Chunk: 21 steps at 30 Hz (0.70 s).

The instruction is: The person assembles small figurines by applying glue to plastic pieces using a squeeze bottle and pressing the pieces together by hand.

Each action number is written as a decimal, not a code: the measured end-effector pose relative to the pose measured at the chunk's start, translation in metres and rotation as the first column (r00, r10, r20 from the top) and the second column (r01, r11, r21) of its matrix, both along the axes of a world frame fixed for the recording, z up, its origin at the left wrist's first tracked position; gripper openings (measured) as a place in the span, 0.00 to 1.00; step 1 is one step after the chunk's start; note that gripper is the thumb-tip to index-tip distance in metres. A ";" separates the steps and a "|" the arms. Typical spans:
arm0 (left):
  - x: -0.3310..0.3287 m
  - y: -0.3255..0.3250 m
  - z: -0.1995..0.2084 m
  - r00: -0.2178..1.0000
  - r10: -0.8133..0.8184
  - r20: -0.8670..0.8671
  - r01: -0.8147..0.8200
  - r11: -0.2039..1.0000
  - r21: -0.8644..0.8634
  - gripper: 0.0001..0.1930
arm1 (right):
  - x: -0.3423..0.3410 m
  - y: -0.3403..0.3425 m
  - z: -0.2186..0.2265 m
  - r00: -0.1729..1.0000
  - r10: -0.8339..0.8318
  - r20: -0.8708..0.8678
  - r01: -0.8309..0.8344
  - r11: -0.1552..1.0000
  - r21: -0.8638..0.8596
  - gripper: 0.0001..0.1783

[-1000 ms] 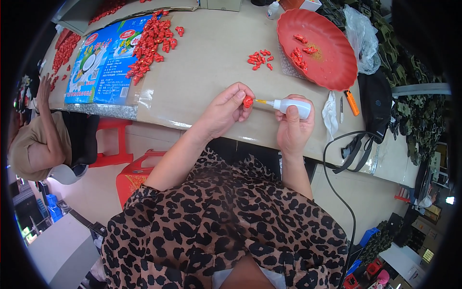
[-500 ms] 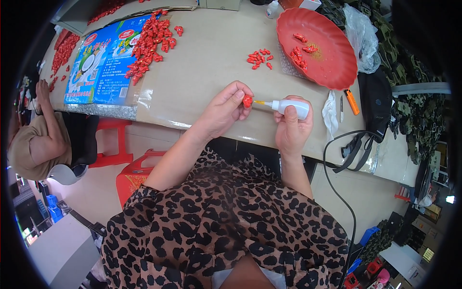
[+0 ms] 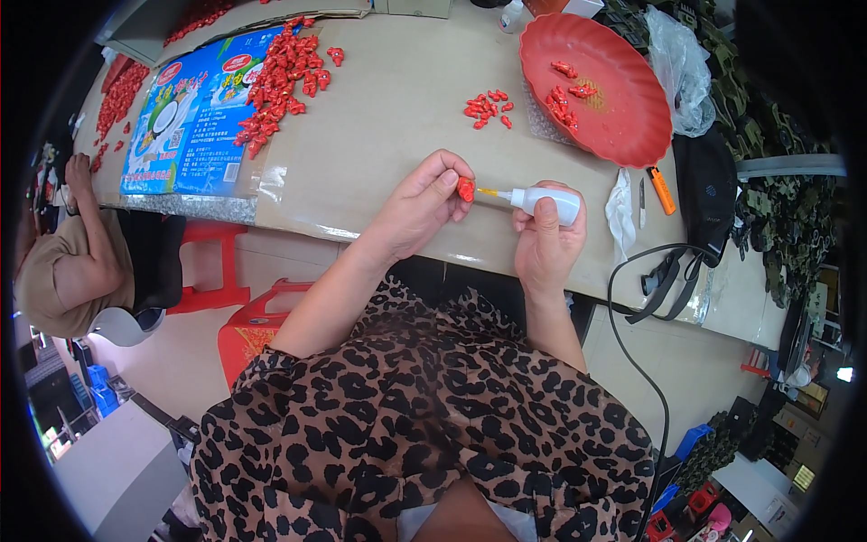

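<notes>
Pinching a small red piece [image 3: 465,189] between thumb and fingertips, your left hand [image 3: 420,210] held it just above the tabletop [image 3: 397,135]. Your right hand [image 3: 545,242] was clenched around a white bottle [image 3: 547,202], its yellow nozzle [image 3: 489,191] touching the piece. Farther back lay loose red pieces [image 3: 487,108], a red tray [image 3: 598,90] holding more, and a heap [image 3: 282,77] on a blue sheet [image 3: 185,122]. An orange cutter [image 3: 660,191] lay beside the tray.
</notes>
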State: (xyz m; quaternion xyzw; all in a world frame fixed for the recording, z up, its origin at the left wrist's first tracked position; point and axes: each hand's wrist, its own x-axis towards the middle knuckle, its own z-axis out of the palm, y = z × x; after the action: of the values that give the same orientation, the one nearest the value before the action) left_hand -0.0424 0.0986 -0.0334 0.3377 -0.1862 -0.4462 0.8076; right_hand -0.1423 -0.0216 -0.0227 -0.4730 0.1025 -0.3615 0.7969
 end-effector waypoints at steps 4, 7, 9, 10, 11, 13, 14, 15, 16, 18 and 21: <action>0.000 0.000 0.000 1.000 0.011 0.001 -0.011 1.000 -0.007 0.06 | -0.001 0.000 -0.001 1.000 0.010 0.004 -0.010 1.000 0.015 0.11; 0.000 0.000 0.000 1.000 0.010 0.011 -0.010 1.000 -0.014 0.06 | 0.000 0.000 -0.001 1.000 0.001 0.022 -0.002 1.000 0.021 0.11; -0.001 0.000 0.000 1.000 0.013 0.019 -0.013 1.000 -0.007 0.06 | 0.000 0.001 -0.001 1.000 0.000 0.014 0.000 1.000 0.017 0.11; -0.001 0.000 0.000 1.000 0.016 0.027 -0.016 1.000 -0.001 0.07 | 0.000 0.001 -0.001 1.000 -0.001 0.006 0.001 1.000 0.013 0.11; -0.001 0.000 0.000 1.000 0.015 0.027 -0.015 1.000 -0.001 0.07 | -0.001 0.001 -0.001 1.000 -0.002 0.005 0.002 1.000 0.013 0.11; -0.001 -0.001 -0.001 1.000 0.007 0.029 -0.007 1.000 0.002 0.07 | -0.001 0.000 -0.003 1.000 -0.001 0.004 0.001 1.000 0.018 0.10; 0.000 0.000 -0.001 1.000 0.007 0.029 -0.007 1.000 0.002 0.07 | -0.001 0.000 -0.002 1.000 -0.001 0.004 0.001 1.000 0.018 0.10; 0.000 0.000 -0.002 1.000 0.007 0.030 -0.007 1.000 -0.003 0.07 | -0.001 0.000 -0.002 1.000 -0.003 0.008 0.003 1.000 0.022 0.10; 0.000 0.000 -0.002 1.000 0.006 0.030 -0.006 1.000 -0.009 0.07 | -0.001 0.001 -0.001 1.000 -0.005 0.012 0.005 1.000 0.026 0.10; 0.000 0.000 -0.001 1.000 0.014 0.024 -0.014 1.000 -0.009 0.06 | 0.000 0.000 -0.001 1.000 0.001 0.007 -0.002 1.000 0.024 0.10; 0.000 0.000 0.000 1.000 0.022 0.019 -0.022 1.000 -0.011 0.06 | 0.000 0.000 -0.001 1.000 0.009 0.006 -0.009 1.000 0.021 0.10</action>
State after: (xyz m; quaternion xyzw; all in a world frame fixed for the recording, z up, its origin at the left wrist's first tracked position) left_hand -0.0428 0.0985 -0.0330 0.3398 -0.1926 -0.4332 0.8123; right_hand -0.1426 -0.0211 -0.0241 -0.4638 0.1021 -0.3583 0.8038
